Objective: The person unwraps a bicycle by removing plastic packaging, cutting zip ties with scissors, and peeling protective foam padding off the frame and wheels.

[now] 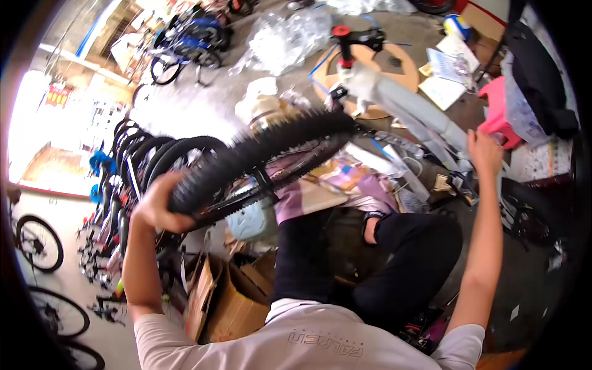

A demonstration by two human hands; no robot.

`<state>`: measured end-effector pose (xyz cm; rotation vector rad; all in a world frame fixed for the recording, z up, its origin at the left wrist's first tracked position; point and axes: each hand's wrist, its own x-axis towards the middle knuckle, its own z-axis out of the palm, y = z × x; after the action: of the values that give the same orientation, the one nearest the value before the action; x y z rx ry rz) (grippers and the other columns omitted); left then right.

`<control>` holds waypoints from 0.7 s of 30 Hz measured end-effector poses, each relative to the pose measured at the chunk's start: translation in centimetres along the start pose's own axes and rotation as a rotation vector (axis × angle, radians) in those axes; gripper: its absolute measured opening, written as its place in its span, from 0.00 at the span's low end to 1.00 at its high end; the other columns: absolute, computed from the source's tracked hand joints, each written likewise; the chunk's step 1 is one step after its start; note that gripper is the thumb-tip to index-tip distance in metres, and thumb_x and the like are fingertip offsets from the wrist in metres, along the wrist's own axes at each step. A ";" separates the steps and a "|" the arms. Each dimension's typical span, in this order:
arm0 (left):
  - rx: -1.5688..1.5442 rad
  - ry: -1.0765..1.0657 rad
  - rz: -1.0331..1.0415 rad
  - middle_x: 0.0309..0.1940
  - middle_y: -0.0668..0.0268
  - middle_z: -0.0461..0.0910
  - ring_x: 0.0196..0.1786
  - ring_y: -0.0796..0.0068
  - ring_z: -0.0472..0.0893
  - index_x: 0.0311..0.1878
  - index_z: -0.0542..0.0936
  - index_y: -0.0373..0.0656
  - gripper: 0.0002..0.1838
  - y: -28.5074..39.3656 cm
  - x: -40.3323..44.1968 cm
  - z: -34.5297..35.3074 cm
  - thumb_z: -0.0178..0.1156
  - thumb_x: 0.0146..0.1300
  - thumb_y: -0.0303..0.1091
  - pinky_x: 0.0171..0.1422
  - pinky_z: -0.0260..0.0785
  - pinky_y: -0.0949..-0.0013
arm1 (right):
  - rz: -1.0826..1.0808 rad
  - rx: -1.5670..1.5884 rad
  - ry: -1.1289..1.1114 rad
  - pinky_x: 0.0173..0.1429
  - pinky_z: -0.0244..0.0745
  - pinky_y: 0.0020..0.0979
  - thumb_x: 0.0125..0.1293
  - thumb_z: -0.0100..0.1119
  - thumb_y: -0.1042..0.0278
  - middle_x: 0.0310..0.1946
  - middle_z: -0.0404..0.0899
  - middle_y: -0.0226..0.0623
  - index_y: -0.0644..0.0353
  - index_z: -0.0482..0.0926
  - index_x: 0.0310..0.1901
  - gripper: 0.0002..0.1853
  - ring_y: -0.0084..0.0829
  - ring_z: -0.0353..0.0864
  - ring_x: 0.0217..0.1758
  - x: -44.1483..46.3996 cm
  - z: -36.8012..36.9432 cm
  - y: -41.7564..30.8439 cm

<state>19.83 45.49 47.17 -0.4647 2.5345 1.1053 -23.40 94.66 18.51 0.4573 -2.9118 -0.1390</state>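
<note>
My left hand (163, 206) is closed around the near end of a bicycle wheel (265, 148), which has a knobby black tyre. The wheel is raised and tilted, partly blurred, and its far end is near the front of a white bicycle frame (419, 102). My right hand (485, 153) is wrapped around the rear part of that frame's tubing, though its fingers are partly hidden. A black stem with a red cap (342, 32) tops the frame. Whether the wheel touches the frame, I cannot tell.
Several bicycles (172, 154) stand in a row at the left. An open cardboard box (231, 308) is beside my left leg. Clear plastic wrapping (283, 40), a cardboard disc (391, 61), papers (444, 71) and a pink stool (493, 111) surround the frame.
</note>
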 end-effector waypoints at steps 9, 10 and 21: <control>-0.703 0.866 -0.273 0.32 0.59 0.84 0.26 0.72 0.84 0.49 0.77 0.40 0.17 -3.1 -4.2 -4.1 0.66 0.72 0.45 0.25 0.83 0.69 | 0.013 -0.026 -0.075 0.54 0.78 0.58 0.80 0.42 0.43 0.43 0.88 0.50 0.57 0.85 0.47 0.27 0.52 0.87 0.50 0.6 0.0 0.5; -0.745 0.892 -0.312 0.30 0.62 0.84 0.25 0.74 0.84 0.45 0.78 0.42 0.17 -3.7 -4.4 -4.6 0.66 0.72 0.47 0.24 0.82 0.70 | 0.009 -0.029 -0.079 0.54 0.78 0.58 0.80 0.42 0.43 0.43 0.88 0.50 0.57 0.85 0.47 0.27 0.52 0.87 0.50 0.5 0.0 0.4; -0.608 0.801 -0.468 0.33 0.58 0.83 0.26 0.71 0.83 0.54 0.74 0.40 0.20 -9.7 -11.6 -8.8 0.68 0.68 0.42 0.26 0.83 0.67 | -0.007 -0.051 -0.112 0.53 0.79 0.58 0.80 0.38 0.41 0.45 0.86 0.54 0.55 0.84 0.50 0.29 0.58 0.85 0.50 2.0 3.4 2.6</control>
<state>32.79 34.52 51.57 -1.8659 2.3554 1.7082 -26.70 96.77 15.83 0.4657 -3.0076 -0.2470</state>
